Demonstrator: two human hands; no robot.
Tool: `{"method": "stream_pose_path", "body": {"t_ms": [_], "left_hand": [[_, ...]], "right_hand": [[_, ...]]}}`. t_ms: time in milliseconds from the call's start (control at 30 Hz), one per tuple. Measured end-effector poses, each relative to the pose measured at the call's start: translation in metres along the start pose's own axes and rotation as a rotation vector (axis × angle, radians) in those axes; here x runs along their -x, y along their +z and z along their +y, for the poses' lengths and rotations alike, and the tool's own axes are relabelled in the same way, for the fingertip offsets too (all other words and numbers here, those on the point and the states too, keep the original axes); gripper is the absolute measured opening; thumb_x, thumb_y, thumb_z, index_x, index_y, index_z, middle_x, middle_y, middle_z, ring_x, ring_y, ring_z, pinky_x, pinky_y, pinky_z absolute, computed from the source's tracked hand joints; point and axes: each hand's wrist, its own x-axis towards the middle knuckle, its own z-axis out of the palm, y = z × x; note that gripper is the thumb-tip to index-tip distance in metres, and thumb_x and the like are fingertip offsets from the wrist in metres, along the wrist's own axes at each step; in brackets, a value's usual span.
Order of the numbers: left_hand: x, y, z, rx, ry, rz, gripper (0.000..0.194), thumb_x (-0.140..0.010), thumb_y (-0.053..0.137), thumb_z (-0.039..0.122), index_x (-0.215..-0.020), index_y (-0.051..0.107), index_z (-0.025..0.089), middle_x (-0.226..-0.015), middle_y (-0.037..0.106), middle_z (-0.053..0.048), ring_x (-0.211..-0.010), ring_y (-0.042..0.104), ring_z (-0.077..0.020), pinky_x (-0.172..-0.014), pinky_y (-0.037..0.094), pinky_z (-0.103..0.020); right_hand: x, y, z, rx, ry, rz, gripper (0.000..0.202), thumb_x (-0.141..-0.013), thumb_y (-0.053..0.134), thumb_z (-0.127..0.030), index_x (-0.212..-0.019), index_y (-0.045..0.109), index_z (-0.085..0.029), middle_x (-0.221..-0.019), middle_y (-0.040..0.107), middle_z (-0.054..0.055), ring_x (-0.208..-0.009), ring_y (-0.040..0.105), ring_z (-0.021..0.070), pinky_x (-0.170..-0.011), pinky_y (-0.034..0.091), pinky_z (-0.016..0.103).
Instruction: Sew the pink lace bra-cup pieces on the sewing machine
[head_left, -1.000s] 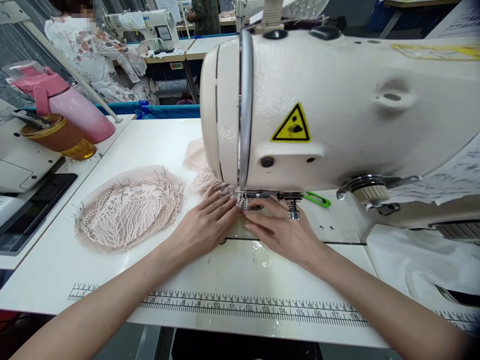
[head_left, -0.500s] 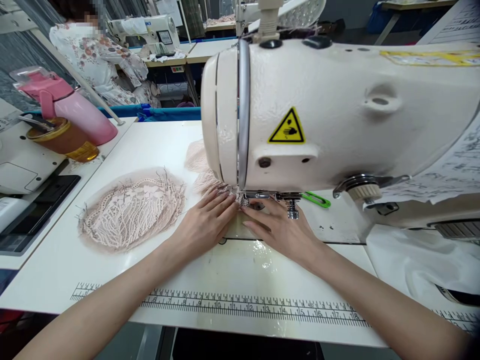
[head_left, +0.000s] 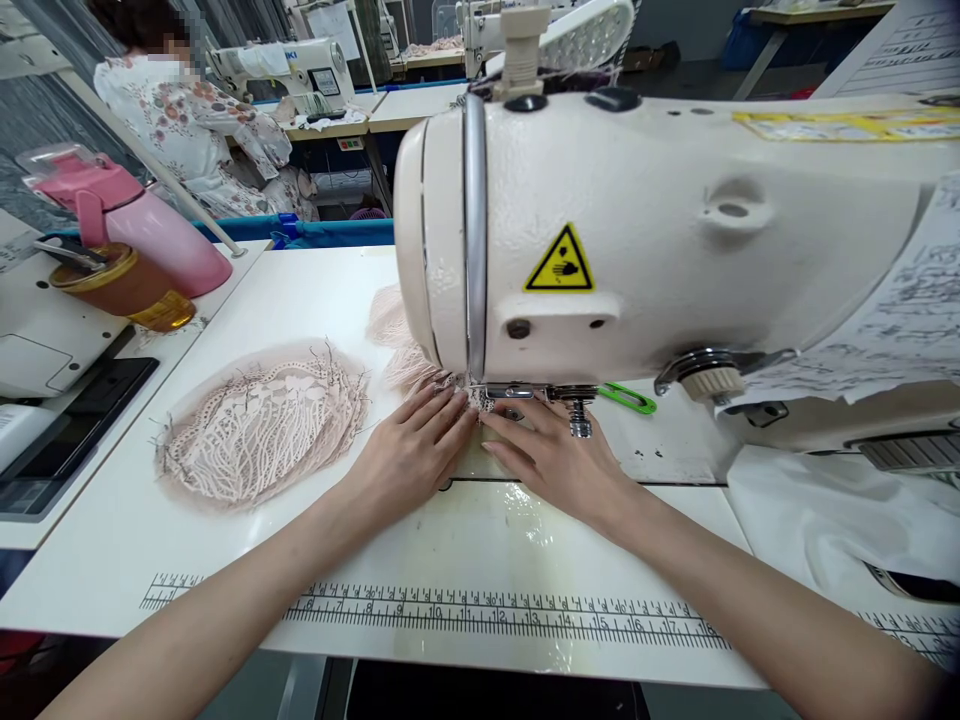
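Under the head of a white sewing machine (head_left: pixel 645 230), a pale pink lace piece (head_left: pixel 409 365) lies by the needle area, partly hidden by the machine and my fingers. My left hand (head_left: pixel 412 440) rests flat on its near edge, fingers extended. Just right of the needle area, my right hand (head_left: pixel 559 455) lies with fingers stretched toward the lace edge, its fingertips partly behind the metal presser parts (head_left: pixel 525 391). Neither hand grips anything visibly. A stack of pink lace cups (head_left: pixel 262 430) sits on the white table (head_left: pixel 300 560) to the left.
A green thread snipper (head_left: pixel 628 398) lies behind my right hand. White fabric (head_left: pixel 810 510) is at the right. Along the left stand a pink bottle (head_left: pixel 161 230), a brown cup (head_left: pixel 124 285) and a black phone-like device (head_left: pixel 75 430). Another person (head_left: pixel 180 120) sits beyond the table.
The view has shifted slightly, so the machine appears a little further left and lower. Both hands stay in nearly the same place at the lace.
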Motion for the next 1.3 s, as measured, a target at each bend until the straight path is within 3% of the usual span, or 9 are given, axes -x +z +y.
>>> {"method": "stream_pose_path", "body": {"t_ms": [233,667,1067,1200,1300], "left_hand": [[0.000,0.000,0.002,-0.026,-0.010,0.019,0.035,-0.097,0.043,0.017,-0.127,0.059,0.006,-0.126,0.065,-0.014,-0.117,0.062,-0.0270,-0.105,0.049,-0.047],[-0.002,0.001,0.004,-0.040,-0.022,0.021,0.036,-0.095,0.044,0.017,-0.126,0.060,0.005,-0.126,0.064,-0.016,-0.117,0.062,-0.0267,-0.106,0.048,-0.045],[-0.003,0.004,0.005,-0.019,-0.125,-0.010,0.040,-0.097,0.043,0.022,-0.131,0.056,0.007,-0.132,0.061,-0.015,-0.125,0.056,-0.0291,-0.108,0.041,-0.049],[-0.002,0.005,0.007,-0.018,-0.162,-0.033,0.041,-0.099,0.041,0.026,-0.135,0.053,0.010,-0.137,0.057,-0.013,-0.130,0.051,-0.0290,-0.111,0.036,-0.050],[-0.002,-0.002,0.009,-0.040,-0.175,-0.066,0.043,-0.100,0.040,0.032,-0.139,0.049,0.015,-0.144,0.051,-0.010,-0.136,0.044,-0.0273,-0.116,0.031,-0.049]], "right_hand": [[0.000,-0.002,0.001,-0.052,-0.017,-0.010,0.024,-0.097,0.052,-0.038,-0.112,0.068,-0.028,-0.114,0.069,-0.003,-0.076,0.063,0.0138,-0.077,0.041,0.034],[0.003,0.002,0.000,0.053,-0.003,-0.032,0.030,-0.097,0.051,-0.040,-0.120,0.065,-0.029,-0.116,0.069,-0.001,-0.080,0.063,0.0184,-0.088,0.041,0.039],[0.005,0.008,0.002,0.117,0.023,-0.025,0.036,-0.095,0.053,-0.039,-0.128,0.061,-0.027,-0.105,0.072,0.006,-0.080,0.063,0.0198,-0.092,0.042,0.041],[0.006,0.010,0.006,0.034,0.037,0.008,0.030,-0.096,0.052,-0.034,-0.122,0.064,-0.026,-0.107,0.072,0.006,-0.087,0.063,0.0199,-0.090,0.041,0.037],[0.005,0.008,0.010,0.004,-0.048,0.035,0.022,-0.096,0.051,-0.028,-0.112,0.066,-0.023,-0.113,0.070,0.003,-0.095,0.063,0.0183,-0.081,0.041,0.032]]}}
